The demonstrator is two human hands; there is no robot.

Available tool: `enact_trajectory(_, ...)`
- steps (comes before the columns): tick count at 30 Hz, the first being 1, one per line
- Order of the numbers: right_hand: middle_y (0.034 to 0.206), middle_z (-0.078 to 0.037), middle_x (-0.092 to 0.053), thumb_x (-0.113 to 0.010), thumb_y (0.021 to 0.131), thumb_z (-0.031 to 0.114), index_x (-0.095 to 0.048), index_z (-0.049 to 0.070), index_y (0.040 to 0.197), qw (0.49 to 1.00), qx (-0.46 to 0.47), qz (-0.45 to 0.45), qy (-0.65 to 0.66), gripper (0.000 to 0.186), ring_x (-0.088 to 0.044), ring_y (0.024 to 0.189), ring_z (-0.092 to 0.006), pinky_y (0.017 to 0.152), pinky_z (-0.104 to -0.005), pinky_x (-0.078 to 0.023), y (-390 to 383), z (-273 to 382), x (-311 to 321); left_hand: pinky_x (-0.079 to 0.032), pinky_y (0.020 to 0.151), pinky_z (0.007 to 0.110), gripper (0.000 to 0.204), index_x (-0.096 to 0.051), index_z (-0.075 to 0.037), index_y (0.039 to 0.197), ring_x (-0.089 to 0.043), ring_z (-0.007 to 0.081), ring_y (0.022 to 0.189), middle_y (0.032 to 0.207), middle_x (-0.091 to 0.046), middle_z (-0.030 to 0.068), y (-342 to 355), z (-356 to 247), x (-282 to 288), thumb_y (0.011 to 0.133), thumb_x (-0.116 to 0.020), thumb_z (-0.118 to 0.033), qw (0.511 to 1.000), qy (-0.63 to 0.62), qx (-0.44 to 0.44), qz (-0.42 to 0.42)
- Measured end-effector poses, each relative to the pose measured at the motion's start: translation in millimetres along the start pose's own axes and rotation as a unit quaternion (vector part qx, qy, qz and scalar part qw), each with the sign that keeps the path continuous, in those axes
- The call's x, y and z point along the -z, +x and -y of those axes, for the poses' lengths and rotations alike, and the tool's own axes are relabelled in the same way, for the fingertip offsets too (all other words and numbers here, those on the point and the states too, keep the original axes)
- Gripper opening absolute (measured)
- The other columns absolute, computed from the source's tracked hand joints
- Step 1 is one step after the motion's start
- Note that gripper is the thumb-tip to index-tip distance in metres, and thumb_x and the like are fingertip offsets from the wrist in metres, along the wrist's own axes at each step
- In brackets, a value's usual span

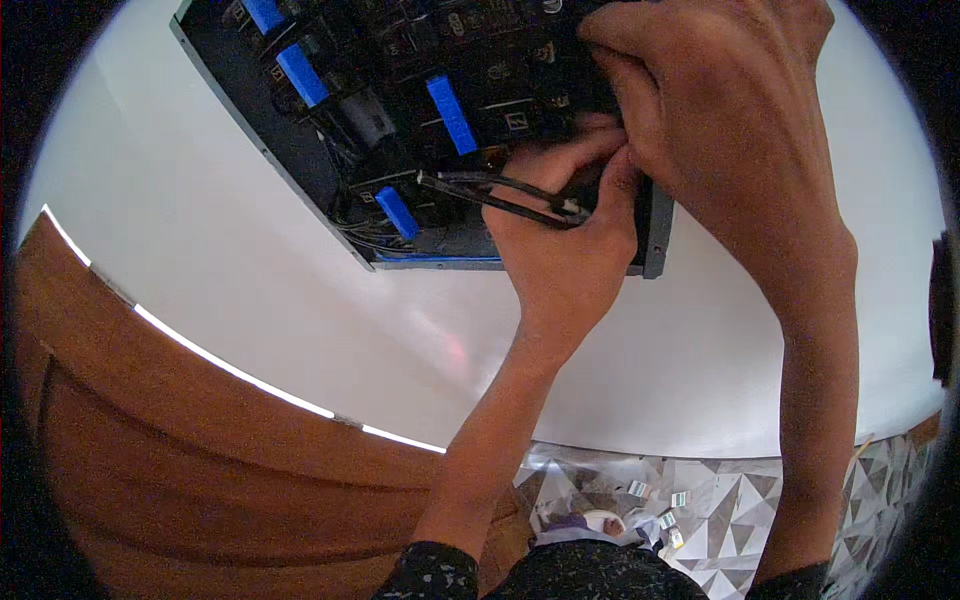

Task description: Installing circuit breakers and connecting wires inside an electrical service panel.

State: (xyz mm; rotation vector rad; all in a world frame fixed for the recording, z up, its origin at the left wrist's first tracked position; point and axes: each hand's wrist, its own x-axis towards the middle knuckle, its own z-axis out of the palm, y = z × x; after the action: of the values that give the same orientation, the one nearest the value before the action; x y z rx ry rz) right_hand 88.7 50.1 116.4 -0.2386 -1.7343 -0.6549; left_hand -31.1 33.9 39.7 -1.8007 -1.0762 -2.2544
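A dark metal case [648,262] full of black parts and wiring lies at the top of the view. My left hand [565,215] reaches into its near right corner, fingers curled and thumb pressed up against them. Two black wires [500,195] cross that hand and run into the fold between thumb and index finger, where it is closed on them. Over the same corner bends my right hand [715,105], its fingers closed and touching the left fingertips. What the right hand pinches is hidden behind its knuckles.
Blue blocks [451,114] stand out among the black parts. The case rests on a white table [300,310]. Brown wooden panelling [220,450] is at lower left. On the grey-and-white patterned floor [725,510] lie several small boxes [681,498].
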Motion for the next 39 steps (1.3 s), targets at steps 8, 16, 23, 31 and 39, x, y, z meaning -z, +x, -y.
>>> enact_trajectory(8,0.136,-0.008,-0.053,-0.075,0.068,0.006,-0.071,0.003,0.071,0.999,-0.013,0.002,-0.035,0.005,-0.039,0.128,-0.0335,0.105,-0.0489,-0.025,-3,8,-4,-0.051,0.076,0.032,0.011,-0.071,-0.001,0.087,-0.068,0.0236,0.081,0.089,-0.071,0.0112,1,4,2,0.077,-0.075,0.002,0.997,-0.007,-0.063,-0.034)
enact_trajectory(16,0.137,-0.005,-0.055,-0.074,0.067,0.003,-0.071,0.004,0.072,0.992,-0.029,0.011,-0.12,0.005,-0.04,0.131,-0.034,0.108,-0.0476,-0.024,10,20,-4,-0.052,0.076,0.033,0.012,-0.073,0.001,0.09,-0.069,0.0214,0.08,0.086,-0.073,0.0128,5,4,4,0.079,-0.073,-0.002,1.0,0.015,-0.02,0.009)
enact_trajectory(23,0.138,-0.002,-0.056,-0.073,0.066,0.001,-0.072,0.005,0.073,0.982,-0.037,0.022,-0.186,0.008,-0.041,0.133,-0.0344,0.11,-0.0465,-0.024,13,21,-7,-0.053,0.077,0.036,0.014,-0.073,-0.003,0.09,-0.069,0.0295,0.084,0.092,-0.072,0.0132,2,9,4,0.077,-0.076,-0.004,1.0,-0.002,-0.018,0.018)
enact_trajectory(31,0.127,-0.025,-0.054,-0.072,0.068,0.001,-0.073,0.005,0.093,0.995,0.024,-0.091,-0.046,0.025,-0.049,0.126,-0.0383,0.099,-0.0448,-0.047,-10,6,5,-0.055,0.075,0.036,0.023,-0.072,-0.003,0.094,-0.069,0.0279,0.079,0.094,-0.071,0.0127,1,9,11,0.073,-0.081,-0.008,0.998,0.021,-0.048,0.028)
enact_trajectory(39,0.118,-0.019,-0.055,-0.068,0.069,-0.003,-0.071,0.002,0.095,0.994,-0.047,-0.057,0.082,0.026,-0.055,0.112,-0.032,0.096,-0.04,-0.047,-27,2,15,-0.054,0.09,0.034,0.054,-0.059,0.0,0.127,-0.066,0.0252,0.106,0.117,-0.064,0.0139,-39,-31,57,0.078,-0.08,-0.006,0.991,-0.084,0.104,-0.026)
